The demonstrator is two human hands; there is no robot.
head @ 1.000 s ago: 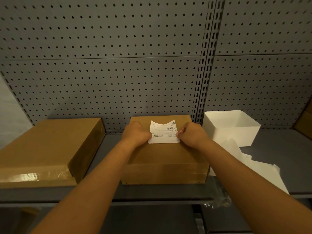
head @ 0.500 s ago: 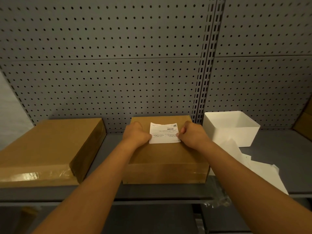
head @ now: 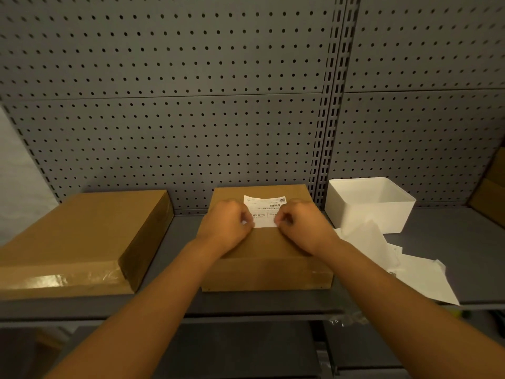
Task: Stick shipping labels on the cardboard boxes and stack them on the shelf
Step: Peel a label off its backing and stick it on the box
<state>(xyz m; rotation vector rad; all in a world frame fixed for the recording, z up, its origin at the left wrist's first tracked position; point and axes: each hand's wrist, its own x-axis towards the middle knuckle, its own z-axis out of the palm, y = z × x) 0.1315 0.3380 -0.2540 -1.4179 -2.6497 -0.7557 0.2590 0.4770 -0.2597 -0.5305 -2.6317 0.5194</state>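
A brown cardboard box [head: 270, 258] sits on the grey shelf [head: 451, 242] in the middle. A white shipping label [head: 264, 208] lies flat on its top near the far edge. My left hand [head: 228, 225] presses curled fingers on the label's left part. Curled the same way, my right hand [head: 302, 224] pushes down on its right part. The label's lower corners are hidden under my fingers. A second, larger cardboard box [head: 79, 236] with clear tape on its front lies to the left, with no label in sight.
A white open bin [head: 369, 206] stands at the right of the middle box. Loose white backing sheets [head: 404, 266] lie in front of it. A pegboard wall [head: 191, 105] closes the back. More cardboard [head: 492, 198] shows at the far right edge.
The label's raised far edge has gone down flat onto the box. Both hands have slid inward over the label toward each other.
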